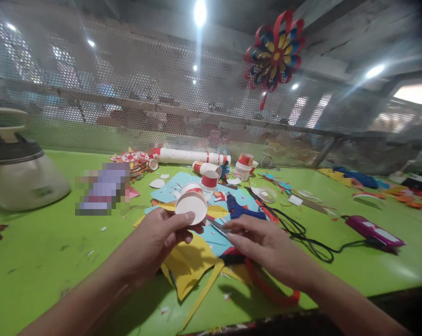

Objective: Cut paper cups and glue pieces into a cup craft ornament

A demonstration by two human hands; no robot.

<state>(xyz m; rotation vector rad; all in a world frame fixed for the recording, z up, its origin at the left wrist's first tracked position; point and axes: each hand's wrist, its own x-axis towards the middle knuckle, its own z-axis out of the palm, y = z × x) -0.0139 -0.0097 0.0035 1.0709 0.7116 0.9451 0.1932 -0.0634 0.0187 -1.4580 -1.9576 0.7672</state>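
Note:
My left hand [169, 231] pinches a cut paper cup [191, 208], its round white base turned toward me and my thumb pressed on the face. My right hand [261, 242] is closed round a slim grey pointed tool [218, 228], perhaps a knife or scissors; its tip lies near the cup's right edge. Under both hands are yellow paper [190, 261] and light blue paper [174, 184]. Just beyond the right hand lies a dark blue glue gun [244, 208]. A red and white paper cup [210, 180] stands behind the held one.
A long tube of joined cups [186, 156] lies at the back, with stacked cups [244, 165] to its right. A purple power strip [375, 233] and black cable [312, 242] lie right. A large kettle-like container [22, 172] stands left. A paper flower [276, 56] hangs above.

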